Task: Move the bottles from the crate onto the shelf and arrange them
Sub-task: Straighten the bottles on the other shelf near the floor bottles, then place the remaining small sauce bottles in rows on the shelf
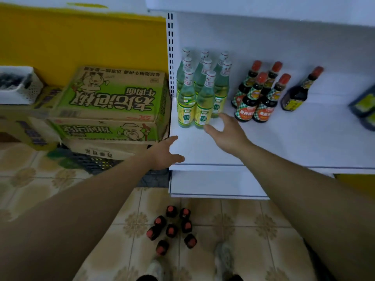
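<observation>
Several clear bottles with yellow-green labels and white caps (203, 90) stand in rows at the left end of the white shelf (284, 142). My right hand (227, 132) is over the shelf just in front of them, fingers spread and holding nothing. My left hand (165, 154) hovers at the shelf's left front corner, also open and empty. Several dark bottles with red caps (257, 94) stand further right on the shelf. More dark red-capped bottles (172, 228) stand on the tiled floor below, between my arms. A dark crate (95, 162) sits under the cardboard boxes at left.
Stacked green-printed cardboard boxes (113, 102) stand left of the shelf against a yellow wall. A white basket (18, 84) sits at far left. One dark bottle (300, 90) and dark packets (365, 106) occupy the shelf's right side. A lower shelf (219, 185) juts out beneath.
</observation>
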A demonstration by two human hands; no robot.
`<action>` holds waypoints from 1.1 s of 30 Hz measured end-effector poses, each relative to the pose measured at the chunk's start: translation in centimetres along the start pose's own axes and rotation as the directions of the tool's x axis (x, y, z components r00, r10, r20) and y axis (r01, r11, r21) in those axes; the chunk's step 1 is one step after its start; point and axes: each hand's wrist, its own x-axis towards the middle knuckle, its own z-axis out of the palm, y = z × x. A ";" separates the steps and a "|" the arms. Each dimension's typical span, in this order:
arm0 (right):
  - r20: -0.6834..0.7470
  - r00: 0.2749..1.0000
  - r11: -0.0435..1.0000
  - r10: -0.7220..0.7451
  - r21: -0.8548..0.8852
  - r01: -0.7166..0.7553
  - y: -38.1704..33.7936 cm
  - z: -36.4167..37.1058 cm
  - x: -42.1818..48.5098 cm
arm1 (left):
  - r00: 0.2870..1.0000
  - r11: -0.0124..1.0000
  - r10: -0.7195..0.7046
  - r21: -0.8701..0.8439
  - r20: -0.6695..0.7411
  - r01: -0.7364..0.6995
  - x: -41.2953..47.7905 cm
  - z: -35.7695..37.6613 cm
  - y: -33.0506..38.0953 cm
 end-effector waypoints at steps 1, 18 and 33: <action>0.000 1.000 1.000 0.009 -0.004 -0.009 0.0 0.2 -1.3 | 1.000 1.000 0.009 0.006 0.006 -0.009 -0.8 0.6 -0.5; 0.434 0.887 0.987 0.157 -0.032 -0.159 17.3 13.4 -17.0 | 0.952 0.966 -0.236 -0.058 0.195 0.251 -5.9 24.7 -14.5; 0.616 0.758 0.975 0.216 -0.090 -0.204 42.8 43.6 -13.1 | 0.889 0.904 -0.370 -0.115 0.272 0.411 15.1 51.4 -40.1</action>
